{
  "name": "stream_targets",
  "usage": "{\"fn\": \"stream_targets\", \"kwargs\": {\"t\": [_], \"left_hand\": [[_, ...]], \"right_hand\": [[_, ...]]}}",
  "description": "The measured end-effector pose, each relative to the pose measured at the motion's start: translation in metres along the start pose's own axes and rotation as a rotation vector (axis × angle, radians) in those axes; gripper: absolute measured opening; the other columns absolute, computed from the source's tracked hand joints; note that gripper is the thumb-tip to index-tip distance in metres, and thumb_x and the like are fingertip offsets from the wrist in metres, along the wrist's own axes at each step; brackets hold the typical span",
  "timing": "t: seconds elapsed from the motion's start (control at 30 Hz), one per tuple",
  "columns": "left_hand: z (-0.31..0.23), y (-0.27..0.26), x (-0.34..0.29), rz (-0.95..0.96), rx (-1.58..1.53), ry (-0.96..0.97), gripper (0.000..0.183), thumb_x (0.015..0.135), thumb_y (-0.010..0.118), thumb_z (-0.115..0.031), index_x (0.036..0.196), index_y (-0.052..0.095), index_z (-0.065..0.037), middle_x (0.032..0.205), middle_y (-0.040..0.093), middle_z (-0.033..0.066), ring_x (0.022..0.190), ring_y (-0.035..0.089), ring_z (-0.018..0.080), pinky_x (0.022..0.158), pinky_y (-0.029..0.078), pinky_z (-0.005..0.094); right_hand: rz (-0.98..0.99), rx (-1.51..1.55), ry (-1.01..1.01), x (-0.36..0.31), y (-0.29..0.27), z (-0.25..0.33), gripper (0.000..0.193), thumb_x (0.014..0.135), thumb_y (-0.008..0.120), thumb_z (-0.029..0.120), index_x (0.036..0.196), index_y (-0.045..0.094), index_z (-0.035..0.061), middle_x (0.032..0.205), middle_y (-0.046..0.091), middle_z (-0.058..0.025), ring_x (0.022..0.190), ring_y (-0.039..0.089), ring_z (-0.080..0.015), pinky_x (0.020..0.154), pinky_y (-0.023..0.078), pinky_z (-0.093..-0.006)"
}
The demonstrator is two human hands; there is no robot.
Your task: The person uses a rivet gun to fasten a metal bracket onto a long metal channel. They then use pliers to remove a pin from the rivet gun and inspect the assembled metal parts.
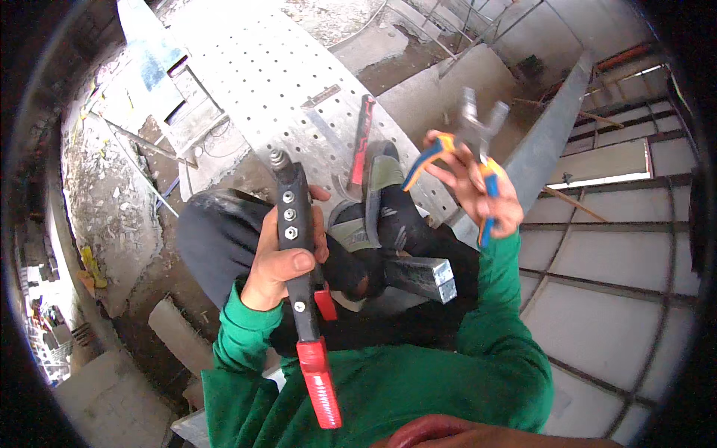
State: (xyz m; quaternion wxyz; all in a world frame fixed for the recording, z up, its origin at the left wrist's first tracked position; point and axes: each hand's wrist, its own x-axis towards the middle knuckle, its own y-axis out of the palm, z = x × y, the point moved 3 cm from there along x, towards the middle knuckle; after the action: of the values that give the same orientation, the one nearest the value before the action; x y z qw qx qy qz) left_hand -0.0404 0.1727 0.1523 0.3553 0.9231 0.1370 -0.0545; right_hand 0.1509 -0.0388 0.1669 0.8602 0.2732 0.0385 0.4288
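Observation:
My left hand (275,263) is wrapped round a hand riveter (293,205) with a dark body and red grips. Its nose points away from me, and several spare nosepieces sit along the body. One red grip hangs down toward my lap. Raised on the right, my right hand (489,190) grips pliers (475,136) with blue and orange handles. The handles are spread and the jaws gape, pointing away from me. The jaws are a little blurred. Neither tool touches the other.
Beyond my feet lies a pale metal sheet (258,71) with rows of holes. On it rest a hammer (363,142) with a red and black handle and a flat metal piece (321,97). A square metal tube (420,276) juts out by my legs. Panels on a metal frame (597,246) stand at right.

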Motion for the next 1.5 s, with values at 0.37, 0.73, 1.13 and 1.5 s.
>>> {"fn": "stream_targets", "kwargs": {"t": [0.37, 0.73, 1.13, 1.5], "left_hand": [[-0.038, 0.091, 0.020, 0.172, 1.099, 0.598, 0.078, 0.052, 0.082, -0.015, 0.122, 0.049, -0.001, 0.095, 0.066, 0.0093, 0.085, 0.065, 0.0192, 0.080, 0.051, 0.0319], [-0.029, 0.120, 0.014, 0.123, 1.381, 0.648, 0.078, 0.052, 0.079, -0.011, 0.125, 0.052, -0.004, 0.100, 0.067, 0.0118, 0.091, 0.067, 0.0205, 0.086, 0.052, 0.0324], [-0.021, 0.123, 0.012, 0.157, 1.408, 0.665, 0.075, 0.054, 0.076, -0.014, 0.125, 0.052, -0.007, 0.099, 0.068, 0.0133, 0.091, 0.069, 0.0259, 0.083, 0.053, 0.0335], [-0.011, 0.114, -0.005, 0.101, 1.663, 0.583, 0.082, 0.052, 0.079, -0.017, 0.129, 0.051, -0.007, 0.097, 0.066, 0.0155, 0.087, 0.067, 0.0334, 0.077, 0.053, 0.0389]], "right_hand": [[0.072, -0.397, 0.523, -0.107, 0.048, 0.041, 0.036, 0.058, 0.052, -0.001, 0.094, 0.059, -0.0004, 0.102, 0.061, -0.0137, 0.093, 0.060, -0.0190, 0.081, 0.045, -0.0290], [0.102, -1.064, 0.194, -0.125, 0.080, 0.090, 0.034, 0.050, 0.057, -0.001, 0.084, 0.062, -0.0017, 0.115, 0.061, -0.0260, 0.095, 0.062, -0.0426, 0.080, 0.050, -0.0385], [0.087, -1.201, 0.170, -0.124, 0.083, 0.084, 0.037, 0.051, 0.058, 0.000, 0.088, 0.062, -0.0039, 0.114, 0.060, -0.0255, 0.095, 0.062, -0.0432, 0.080, 0.051, -0.0408], [0.148, -1.308, 0.261, -0.118, 0.084, 0.071, 0.028, 0.046, 0.056, -0.001, 0.073, 0.055, -0.0006, 0.109, 0.064, -0.0238, 0.095, 0.064, -0.0388, 0.079, 0.050, -0.0378]]}}
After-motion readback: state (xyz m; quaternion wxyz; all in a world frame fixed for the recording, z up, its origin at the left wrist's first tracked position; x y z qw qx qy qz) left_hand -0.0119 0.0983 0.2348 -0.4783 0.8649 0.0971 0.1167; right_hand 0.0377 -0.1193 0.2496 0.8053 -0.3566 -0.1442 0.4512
